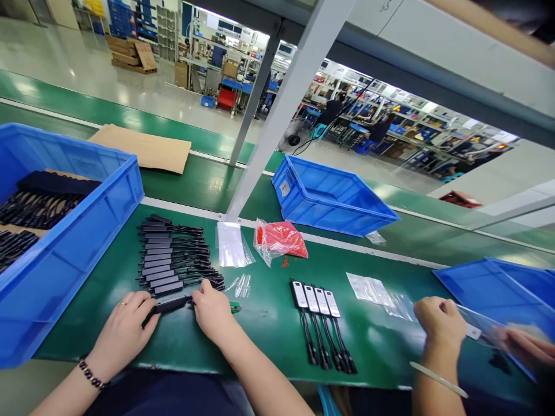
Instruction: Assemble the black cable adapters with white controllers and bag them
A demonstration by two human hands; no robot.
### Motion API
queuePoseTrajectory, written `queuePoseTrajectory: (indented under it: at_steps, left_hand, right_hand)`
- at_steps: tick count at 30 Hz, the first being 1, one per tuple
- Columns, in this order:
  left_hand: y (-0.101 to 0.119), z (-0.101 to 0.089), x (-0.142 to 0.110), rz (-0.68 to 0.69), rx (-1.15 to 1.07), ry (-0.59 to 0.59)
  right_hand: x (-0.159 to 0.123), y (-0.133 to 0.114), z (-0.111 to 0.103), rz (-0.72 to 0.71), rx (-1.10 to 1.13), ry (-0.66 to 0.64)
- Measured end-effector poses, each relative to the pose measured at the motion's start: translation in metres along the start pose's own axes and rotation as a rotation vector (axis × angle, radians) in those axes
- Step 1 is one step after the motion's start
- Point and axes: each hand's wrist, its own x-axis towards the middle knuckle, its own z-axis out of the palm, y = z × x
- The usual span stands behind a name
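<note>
My left hand (pixel 125 326) grips one end of a black cable adapter (pixel 171 304), a slim box with a short cable, held low over the green bench. At its cable end, my right hand (pixel 212 309) has its fingers pinched on the adapter; the exact contact is hidden by the fingers. Just behind lies a row of similar black adapters (pixel 162 260), their cables pointing right. A small green object (pixel 235 307) shows partly beside my right hand. Near it are narrow clear plastic pieces (pixel 243 285).
Blue bins stand at left (pixel 87 225), back (pixel 338 211) and right (pixel 485 294). A bag of red caps (pixel 284 238) and clear bags (pixel 231 244) lie by the post (pixel 277 121). Several light-faced adapters (pixel 321 300) lie right. A co-worker's hands (pixel 442 323) hold a clear bag.
</note>
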Motion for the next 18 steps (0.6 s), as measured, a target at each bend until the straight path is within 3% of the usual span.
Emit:
queuePoseTrajectory:
  at_steps: [2,5,7,10,18]
  left_hand:
    - [0.002,-0.008,0.0,-0.037,-0.195,0.006]
    - [0.016,-0.025,0.01,-0.237,-0.511,0.026]
    - [0.029,-0.035,0.023,-0.354,-0.795,0.019]
    - [0.047,-0.038,0.045,-0.414,-1.105,-0.084]
    - [0.061,-0.015,0.061,-0.417,-1.158,-0.161]
  right_hand:
    - [-0.005,-0.001,-0.01,-0.019,0.093,0.008]
    - [-0.017,-0.003,-0.037,-0.042,0.407,0.052]
    - [-0.024,-0.005,-0.051,0.008,0.641,0.058]
    - [-0.03,-0.009,-0.056,0.137,0.883,0.058]
    - [-0.038,-0.003,-0.036,0.213,0.993,0.059]
